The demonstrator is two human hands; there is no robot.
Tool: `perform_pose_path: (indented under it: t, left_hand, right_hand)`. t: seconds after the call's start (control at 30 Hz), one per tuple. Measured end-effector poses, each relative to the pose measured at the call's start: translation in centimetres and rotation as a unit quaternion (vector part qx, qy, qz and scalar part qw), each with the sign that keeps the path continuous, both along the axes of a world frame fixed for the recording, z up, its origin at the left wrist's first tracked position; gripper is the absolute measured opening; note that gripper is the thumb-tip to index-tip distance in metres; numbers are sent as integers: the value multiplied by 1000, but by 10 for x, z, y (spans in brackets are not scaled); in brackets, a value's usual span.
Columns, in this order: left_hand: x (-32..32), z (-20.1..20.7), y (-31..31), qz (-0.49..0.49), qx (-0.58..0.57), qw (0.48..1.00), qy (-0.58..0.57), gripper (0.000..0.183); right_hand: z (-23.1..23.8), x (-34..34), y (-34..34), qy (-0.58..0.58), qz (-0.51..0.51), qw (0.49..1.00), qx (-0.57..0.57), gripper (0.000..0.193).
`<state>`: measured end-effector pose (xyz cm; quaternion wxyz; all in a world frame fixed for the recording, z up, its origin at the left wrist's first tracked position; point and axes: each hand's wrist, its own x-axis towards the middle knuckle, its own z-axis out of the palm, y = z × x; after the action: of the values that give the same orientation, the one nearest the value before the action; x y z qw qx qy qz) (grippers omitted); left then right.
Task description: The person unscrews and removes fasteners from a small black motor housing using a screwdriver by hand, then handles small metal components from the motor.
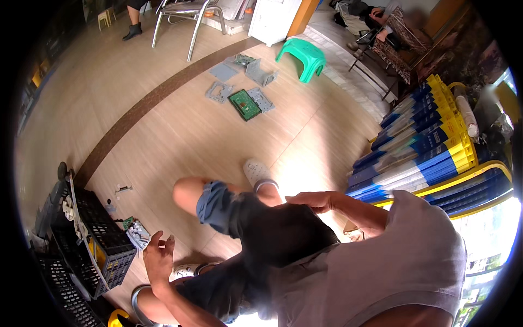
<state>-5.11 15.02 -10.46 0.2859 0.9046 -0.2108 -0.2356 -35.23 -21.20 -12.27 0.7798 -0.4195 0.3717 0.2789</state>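
Low at the frame's left, the left hand [158,257] is held empty with fingers loosely spread, just beside a small circuit board [137,232] (green, flat) and a black lattice crate [106,240]. Mid-frame, the right hand [315,200] is laid flat, empty, on a dark-clothed knee [275,229].

Tan tiled floor [180,136] with a curved brown stripe, green circuit board [244,104] and grey metal panels [219,91] scattered, green plastic stool [303,56], black crate [103,240], small board [136,233] beside it

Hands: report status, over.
Left hand open, empty, beside the small circuit board. Right hand flat on raised knee. Black crate hard left of board.
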Motion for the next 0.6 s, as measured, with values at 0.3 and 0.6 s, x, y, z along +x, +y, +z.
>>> perform_pose_path:
  t: [0.3,0.6]
  left_hand:
    - [-6,-4,28,41,29,998,-35,42]
    - [0,-19,20,15,3,1000,-26,43]
  right_hand:
    - [-17,-34,-26,64,-156,984,50,46]
    - [-108,-150,-34,106,-276,954,53,45]
